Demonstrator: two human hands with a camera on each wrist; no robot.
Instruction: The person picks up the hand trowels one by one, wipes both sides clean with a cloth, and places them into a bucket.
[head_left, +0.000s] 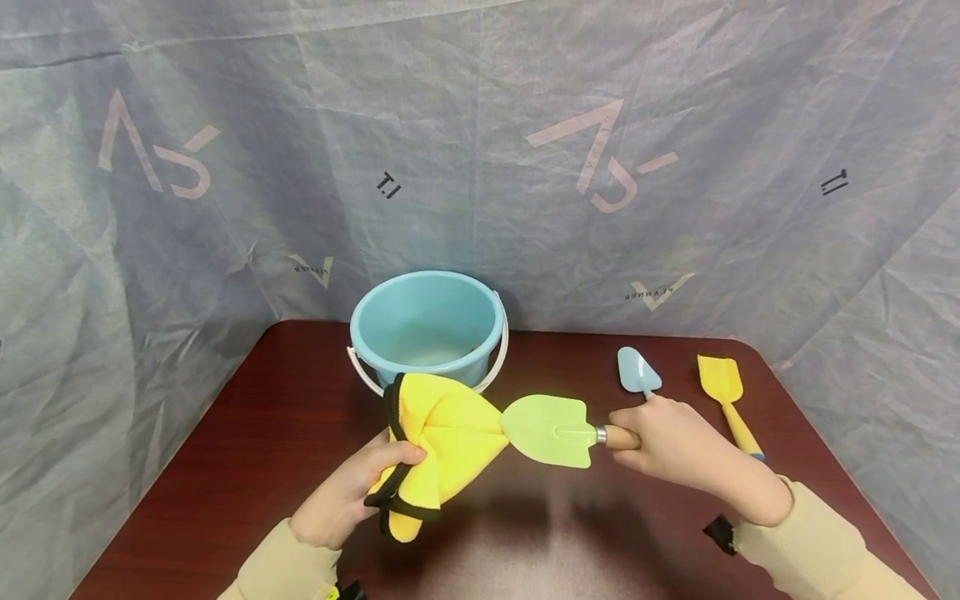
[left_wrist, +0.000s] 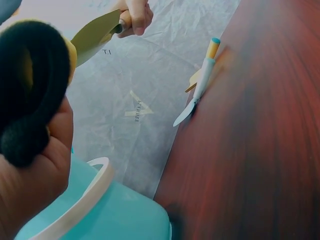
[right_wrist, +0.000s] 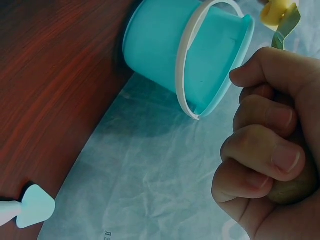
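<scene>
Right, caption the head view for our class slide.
Left hand holding yellow cloth, right hand gripping a green trowel, blue bucket behind.

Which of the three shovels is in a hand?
The green shovel with the wooden handle: the right hand grips it, while the blue shovel and yellow shovel lie on the table.

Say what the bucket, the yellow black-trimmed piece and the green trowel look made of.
Bucket: likely plastic, smooth; evenly coloured with a soft sheen.
Yellow piece: probably fleece-like fabric, matte; soft folds, and the black trim looks fuzzy.
Green trowel: blade perhaps painted metal, thin and evenly coloured, though plastic is possible; handle looks like wood, tan and plain.
</scene>
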